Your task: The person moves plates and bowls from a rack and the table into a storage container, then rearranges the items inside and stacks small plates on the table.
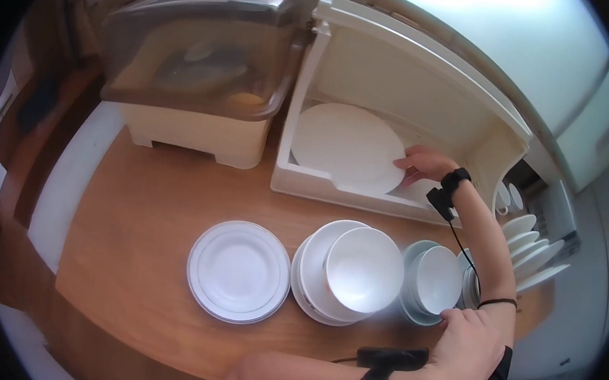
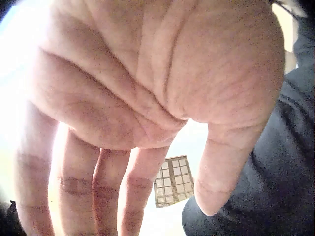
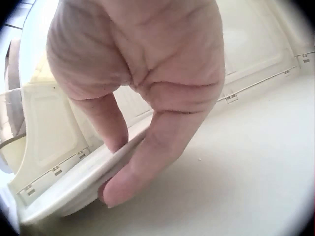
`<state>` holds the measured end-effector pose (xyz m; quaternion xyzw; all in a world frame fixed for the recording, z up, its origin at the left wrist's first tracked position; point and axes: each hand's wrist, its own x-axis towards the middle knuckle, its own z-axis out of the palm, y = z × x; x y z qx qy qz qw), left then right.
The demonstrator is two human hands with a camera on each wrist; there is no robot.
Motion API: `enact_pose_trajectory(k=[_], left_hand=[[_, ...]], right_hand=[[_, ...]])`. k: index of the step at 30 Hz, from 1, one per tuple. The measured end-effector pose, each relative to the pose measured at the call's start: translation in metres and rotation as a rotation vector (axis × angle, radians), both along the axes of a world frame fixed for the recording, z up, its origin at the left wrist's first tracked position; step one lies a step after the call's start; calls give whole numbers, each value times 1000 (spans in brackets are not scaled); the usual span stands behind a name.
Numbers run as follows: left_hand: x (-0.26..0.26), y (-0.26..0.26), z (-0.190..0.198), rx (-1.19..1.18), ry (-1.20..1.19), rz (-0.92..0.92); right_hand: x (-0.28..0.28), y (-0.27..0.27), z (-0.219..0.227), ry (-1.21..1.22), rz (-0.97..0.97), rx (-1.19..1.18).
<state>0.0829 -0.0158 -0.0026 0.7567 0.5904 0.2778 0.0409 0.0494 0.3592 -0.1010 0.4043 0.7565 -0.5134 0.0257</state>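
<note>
My right hand (image 1: 430,163) pinches the edge of a large white plate (image 1: 350,147) inside a cream open-topped bin (image 1: 402,207). In the right wrist view, the thumb and fingers lie on opposite faces of the plate (image 3: 64,194), which tilts over the bin's floor. My left hand (image 1: 471,336) is by the right elbow, overlapping that arm in the head view. Nothing is in its palm, and its fingers (image 2: 76,182) hang loosely. Nearest to it stands a white bowl (image 1: 437,279) in a pale green dish (image 1: 412,312).
A stack of white plates (image 1: 239,271) sits on the wooden table (image 1: 131,248). Right of it, a large white bowl (image 1: 364,270) rests on more plates. A container with a smoky lid (image 1: 201,56) stands at the back left. Several upright plates (image 1: 527,241) stand at the right.
</note>
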Motion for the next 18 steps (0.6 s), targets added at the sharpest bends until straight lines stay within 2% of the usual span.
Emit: enact_pose_trajectory(k=[2, 6, 12, 14, 18], left_hand=[[0, 0, -3, 41, 24, -44], [5, 1, -9, 8, 78, -90], [7, 9, -14, -51, 106, -117], [19, 16, -18, -166, 34, -55], [10, 16, -26, -47, -31, -126]], right_hand=[[-1, -6, -3, -115, 38, -78], [-4, -11, -5, -139, 28, -83], [-1, -15, 1, -277, 167, 49], [1, -23, 3, -344, 205, 298], [20, -35, 17, -377, 224, 436]])
